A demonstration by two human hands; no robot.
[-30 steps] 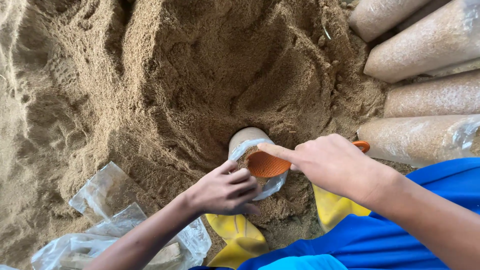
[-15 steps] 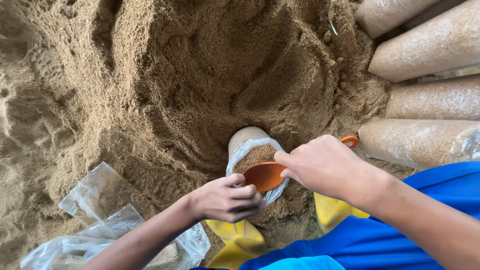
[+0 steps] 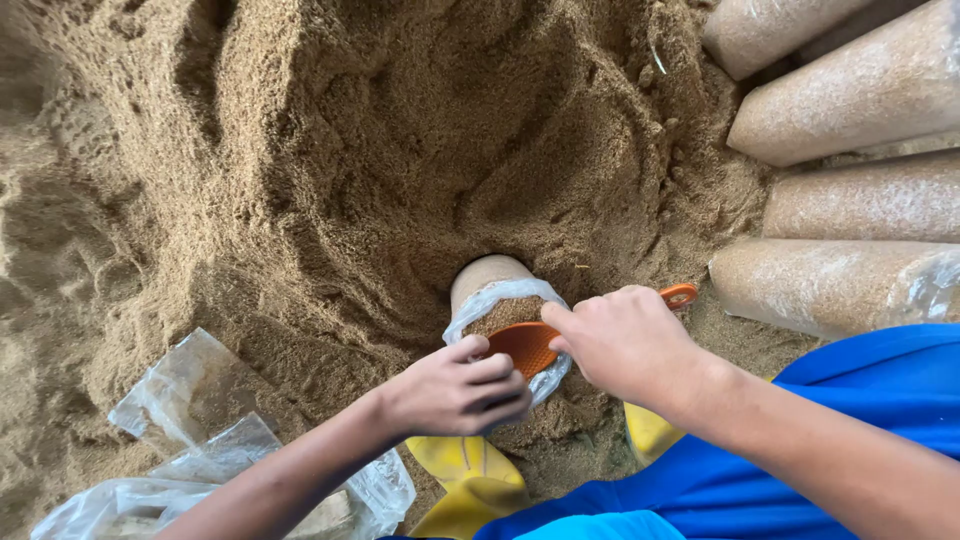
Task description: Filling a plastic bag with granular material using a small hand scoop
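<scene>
Down at the foot of the big sawdust pile point(image 3: 400, 150), a clear plastic bag point(image 3: 500, 300) is standing up, and its open mouth is facing the person. The left hand point(image 3: 455, 390) is curling shut around the near edge of the bag and is holding the mouth open. The right hand point(image 3: 625, 340) is closing tight around an orange scoop point(image 3: 525, 345). The scoop's bowl is sitting right at the bag's mouth, just past the left hand's fingers. Its long handle is pointing out to the right and a bit away, and the handle's tip point(image 3: 680, 295) is poking out behind the right hand. Both hands are almost touching each other, and the bag is lying just ahead of them. Brown sawdust is showing inside the bag, near the top. Over on the right, long filled bags point(image 3: 850, 90) are lying on their sides in a stack. At the lower left, flat empty clear bags point(image 3: 180, 400) are lying on the ground. Yellow boots point(image 3: 470, 475) are peeking out below the hands.
</scene>
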